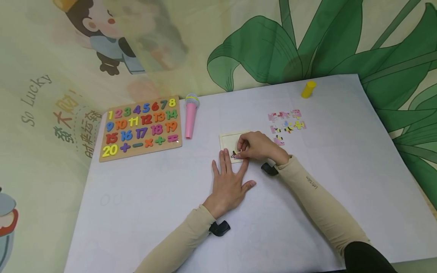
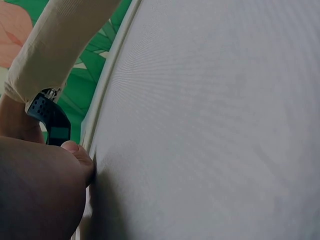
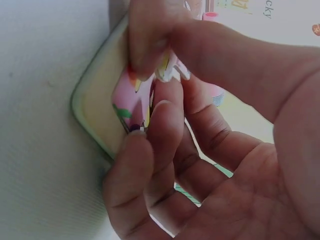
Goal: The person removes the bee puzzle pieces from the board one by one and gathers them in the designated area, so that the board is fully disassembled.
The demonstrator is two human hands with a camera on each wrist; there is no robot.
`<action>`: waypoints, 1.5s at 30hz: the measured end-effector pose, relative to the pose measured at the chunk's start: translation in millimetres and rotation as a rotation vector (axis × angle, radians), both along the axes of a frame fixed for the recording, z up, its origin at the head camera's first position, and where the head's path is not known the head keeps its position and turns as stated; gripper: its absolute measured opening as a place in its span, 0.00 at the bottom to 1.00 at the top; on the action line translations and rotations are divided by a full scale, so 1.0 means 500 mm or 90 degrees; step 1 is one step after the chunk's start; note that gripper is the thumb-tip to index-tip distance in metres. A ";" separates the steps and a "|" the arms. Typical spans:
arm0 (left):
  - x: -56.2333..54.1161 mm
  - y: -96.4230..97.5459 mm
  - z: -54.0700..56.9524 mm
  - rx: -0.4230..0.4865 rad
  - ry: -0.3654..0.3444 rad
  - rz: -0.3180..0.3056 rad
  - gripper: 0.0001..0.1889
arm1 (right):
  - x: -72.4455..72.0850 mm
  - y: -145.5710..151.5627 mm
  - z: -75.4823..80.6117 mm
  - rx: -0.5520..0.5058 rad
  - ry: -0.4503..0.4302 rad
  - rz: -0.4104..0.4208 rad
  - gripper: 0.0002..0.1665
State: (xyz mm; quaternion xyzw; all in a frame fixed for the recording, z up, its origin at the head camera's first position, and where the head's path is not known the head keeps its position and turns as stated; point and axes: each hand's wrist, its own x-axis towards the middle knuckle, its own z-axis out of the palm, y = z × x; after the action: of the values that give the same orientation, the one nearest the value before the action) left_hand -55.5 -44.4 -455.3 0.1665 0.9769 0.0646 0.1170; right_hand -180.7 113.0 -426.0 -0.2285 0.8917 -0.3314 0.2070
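Observation:
A small, pale, square puzzle tray (image 1: 228,141) lies on the white table, with a printed jigsaw piece (image 1: 233,154) in its near part. My left hand (image 1: 229,187) lies flat with straight fingers spread, the fingertips resting on the tray's near edge. Over the tray's right side, my right hand (image 1: 257,146) has its fingers curled and pinches a small jigsaw piece (image 3: 169,69) between thumb and fingers. In the right wrist view, a pink jigsaw piece (image 3: 131,97) with a green patch sits inside the tray, right by the fingertips. The left wrist view shows mostly the tabletop.
Several loose jigsaw pieces (image 1: 288,127) are laid in rows right of the tray. A yellow cylinder (image 1: 308,89) stands behind them. To the left are a pink toy microphone (image 1: 190,117) and a wooden number board (image 1: 140,131). A printed cloth wall (image 1: 191,45) rises behind the table.

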 end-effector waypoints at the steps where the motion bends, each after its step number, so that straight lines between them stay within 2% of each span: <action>1: 0.000 0.000 0.000 0.003 -0.002 0.001 0.40 | 0.001 0.000 0.000 -0.004 -0.003 0.000 0.13; 7: 0.001 0.000 -0.003 0.008 -0.002 0.001 0.41 | 0.005 0.001 -0.003 -0.032 -0.013 0.004 0.11; 13: 0.004 0.000 -0.005 -0.002 0.004 -0.002 0.40 | 0.009 0.000 -0.004 -0.040 -0.019 0.001 0.14; 28: 0.006 0.002 0.001 0.001 -0.002 0.004 0.41 | 0.011 0.010 -0.002 -0.062 0.011 -0.006 0.17; 36: 0.005 0.002 0.001 0.007 0.008 0.010 0.42 | 0.003 0.056 -0.001 -0.078 0.066 -0.050 0.17; 45: 0.002 0.002 -0.004 0.010 0.010 0.006 0.42 | -0.010 0.144 -0.001 -0.089 0.093 -0.085 0.17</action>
State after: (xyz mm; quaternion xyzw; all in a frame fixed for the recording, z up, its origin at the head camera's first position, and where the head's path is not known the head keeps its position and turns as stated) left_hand -54.6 -43.2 -457.3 0.1634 0.9780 0.0716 0.1079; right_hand -185.6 185.1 -426.7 -0.2060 0.8922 -0.3885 0.1027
